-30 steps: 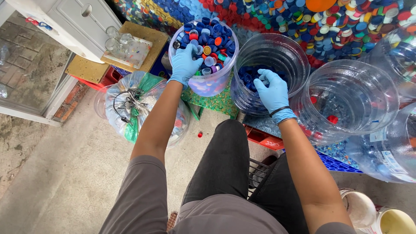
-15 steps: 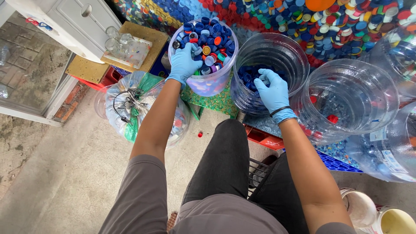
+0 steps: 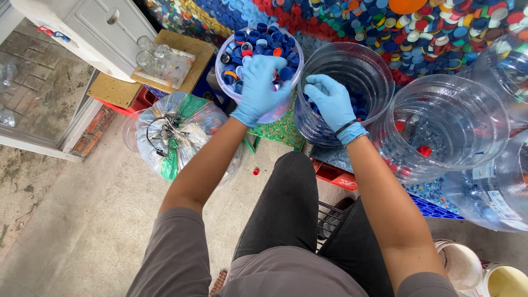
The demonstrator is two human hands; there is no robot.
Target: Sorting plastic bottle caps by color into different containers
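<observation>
Both hands wear blue gloves and work over tubs of bottle caps. Farthest left on the concrete floor (image 3: 82, 220) lies one clear bag (image 3: 176, 137) tied with string, bulging against a green sack; behind it a wooden board (image 3: 118, 88) carries two or three small glass jars (image 3: 154, 52), hard to count. One lone red cap (image 3: 256, 171) sits on the floor in the open strip between the bag and the person's knee.

Next comes the left hand (image 3: 261, 85), arm stretched forward, palm down, fingers curled into the small tub (image 3: 228, 85) heaped with mixed blue, red and orange caps (image 3: 247, 41); the fingers look closed around a few caps, though which ones I cannot tell.

Just beside it, rims almost touching, stands a tall clear tub (image 3: 352, 60) holding blue caps at the bottom. The right hand (image 3: 330, 99) rests on its near rim, wrist bent, fingers loosely spread and dipping inside, gripping nothing that I can see.

Further right stand another clear tub (image 3: 445, 126) with a handful of red caps, then two big clear water jugs (image 3: 495, 192) crowding the edge. Four containers sit tightly packed, leaving little room between them. A wall of loose caps (image 3: 429, 27) runs behind.
</observation>
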